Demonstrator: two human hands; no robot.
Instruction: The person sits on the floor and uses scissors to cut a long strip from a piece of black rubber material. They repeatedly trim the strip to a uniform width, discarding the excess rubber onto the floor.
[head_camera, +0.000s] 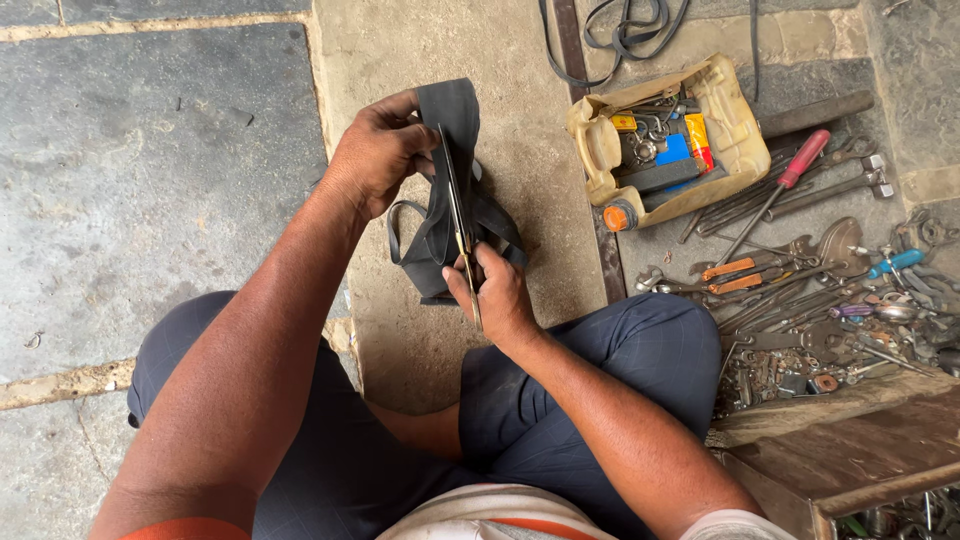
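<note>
While the black rubber strip (450, 190) hangs floppy between both hands above the stone floor (150, 170), I'd grip it near the top fold (soft, light, bends easily). Left hand (380, 150) pinches that top closed; right hand (498, 295) is curled around scissors (460, 225), blades against the rubber
</note>
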